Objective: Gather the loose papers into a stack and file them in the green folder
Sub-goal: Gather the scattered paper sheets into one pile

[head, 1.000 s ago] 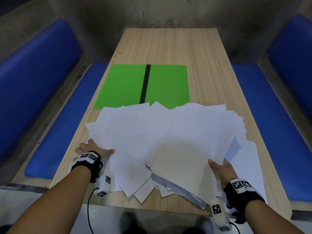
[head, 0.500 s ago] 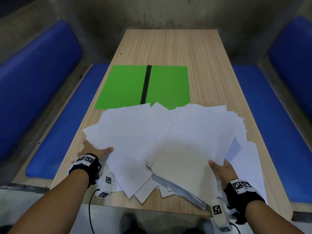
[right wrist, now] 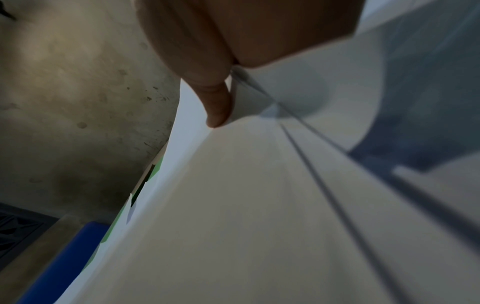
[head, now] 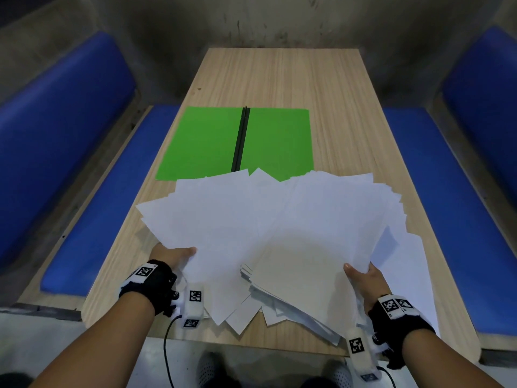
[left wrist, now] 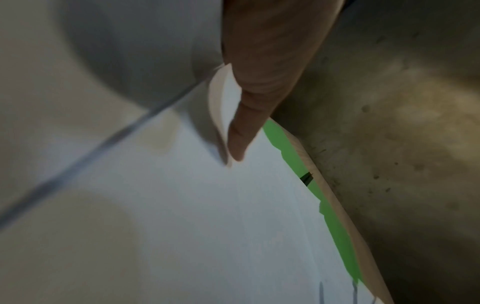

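Several loose white papers (head: 274, 233) lie fanned over the near half of the wooden table (head: 282, 77). My left hand (head: 174, 256) grips the left part of the fan, thumb on top, fingers hidden beneath the sheets. My right hand (head: 363, 278) grips the lifted right bundle the same way. The left wrist view shows my thumb (left wrist: 249, 123) pressing on the papers (left wrist: 207, 226). In the right wrist view my thumb (right wrist: 218, 107) pinches the sheets (right wrist: 259, 205). The green folder (head: 204, 144) lies open and flat beyond the papers, its black spine (head: 241, 138) down the middle and its near edge under the sheets.
Blue padded benches (head: 92, 219) (head: 453, 219) run along both sides of the table. A concrete wall (head: 279, 21) stands past the far end. More sheets (head: 405, 273) lie flat near the right table edge. My shoes (head: 212, 371) show below the near edge.
My left hand has slid rightward along the near edge, drawing the left sheets toward the middle and lifting them. The right hand has kept its hold and place.
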A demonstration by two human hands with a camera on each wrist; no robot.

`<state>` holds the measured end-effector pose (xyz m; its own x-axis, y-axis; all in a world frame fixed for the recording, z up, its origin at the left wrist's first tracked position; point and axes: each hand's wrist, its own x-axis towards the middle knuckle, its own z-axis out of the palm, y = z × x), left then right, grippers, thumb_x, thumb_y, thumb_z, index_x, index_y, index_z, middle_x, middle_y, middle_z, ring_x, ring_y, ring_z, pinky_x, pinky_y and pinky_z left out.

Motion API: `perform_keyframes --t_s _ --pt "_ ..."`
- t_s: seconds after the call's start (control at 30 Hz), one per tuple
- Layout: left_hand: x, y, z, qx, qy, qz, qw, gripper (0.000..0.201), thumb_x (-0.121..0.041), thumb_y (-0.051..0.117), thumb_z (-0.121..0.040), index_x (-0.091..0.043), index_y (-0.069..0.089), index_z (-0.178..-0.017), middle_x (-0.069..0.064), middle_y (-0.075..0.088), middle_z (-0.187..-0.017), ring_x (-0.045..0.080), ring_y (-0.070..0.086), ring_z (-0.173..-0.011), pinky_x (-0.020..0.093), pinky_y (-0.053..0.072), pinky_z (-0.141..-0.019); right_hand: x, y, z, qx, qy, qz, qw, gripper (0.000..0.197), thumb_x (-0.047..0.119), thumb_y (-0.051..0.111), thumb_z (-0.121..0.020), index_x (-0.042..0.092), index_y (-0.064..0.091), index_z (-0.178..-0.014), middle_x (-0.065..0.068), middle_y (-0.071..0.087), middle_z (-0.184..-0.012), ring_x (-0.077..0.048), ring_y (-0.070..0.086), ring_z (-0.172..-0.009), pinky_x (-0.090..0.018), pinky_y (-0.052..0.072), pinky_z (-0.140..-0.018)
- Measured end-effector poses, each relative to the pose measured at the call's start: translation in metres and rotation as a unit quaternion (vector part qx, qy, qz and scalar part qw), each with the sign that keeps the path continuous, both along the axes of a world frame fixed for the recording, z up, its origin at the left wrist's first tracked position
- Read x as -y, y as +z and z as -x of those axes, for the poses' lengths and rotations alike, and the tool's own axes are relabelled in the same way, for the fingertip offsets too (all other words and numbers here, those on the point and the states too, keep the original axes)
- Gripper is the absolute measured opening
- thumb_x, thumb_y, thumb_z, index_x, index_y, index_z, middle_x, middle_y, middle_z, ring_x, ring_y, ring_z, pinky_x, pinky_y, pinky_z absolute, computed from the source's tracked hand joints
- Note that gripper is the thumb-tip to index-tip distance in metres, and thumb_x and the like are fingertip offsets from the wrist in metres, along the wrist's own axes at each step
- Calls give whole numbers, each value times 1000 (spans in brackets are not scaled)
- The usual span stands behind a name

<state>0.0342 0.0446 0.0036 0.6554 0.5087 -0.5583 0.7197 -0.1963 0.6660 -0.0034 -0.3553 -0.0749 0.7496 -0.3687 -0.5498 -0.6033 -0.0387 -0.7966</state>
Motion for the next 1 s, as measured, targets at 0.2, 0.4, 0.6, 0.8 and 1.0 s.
perform_keyframes --t_s 0.2,0.4,0.6,0.8,1.0 --pt "-14 17 0 78 -43 -88 992 41 -12 65 -85 4 56 -122 21 61 -125 37 58 -115 39 44 -95 1 4 1 7 6 -4 1000 53 18 62 -89 9 45 -139 -11 56 -135 -34 53 -122 -50 40 -107" --pt "-49 77 -13 183 -15 -132 974 36 -17 65 -86 6 62 -113 26 65 -114 35 63 -106 40 47 -88 0 11 2 12 6 -12 1000 43 13 59 -91 7 50 -133 -12 60 -128 -34 55 -119 -45 40 -106" --pt "-49 138 -26 277 -9 -124 953 24 -11 61 -87 -1 63 -109 13 61 -101 21 57 -93 30 44 -75 -4 18 2 25 19 -3 999 45 11 58 -91 6 47 -134 -9 58 -122 -30 54 -114 -42 40 -105" --pt "-44 146 -26 285 9 -69 956 11 -17 63 -87 -6 64 -89 16 65 -97 24 60 -74 24 48 -65 -8 26 3 22 18 -13 1000 23 10 56 -91 18 54 -113 -12 62 -112 -29 58 -100 -42 46 -98" --pt "8 84 -19 204 -107 74 970 22 -4 65 -85 -8 63 -106 13 68 -100 14 69 -71 35 52 -80 -12 47 1 46 25 -70 996 39 6 57 -92 9 51 -131 -12 63 -122 -32 60 -108 -48 48 -96"
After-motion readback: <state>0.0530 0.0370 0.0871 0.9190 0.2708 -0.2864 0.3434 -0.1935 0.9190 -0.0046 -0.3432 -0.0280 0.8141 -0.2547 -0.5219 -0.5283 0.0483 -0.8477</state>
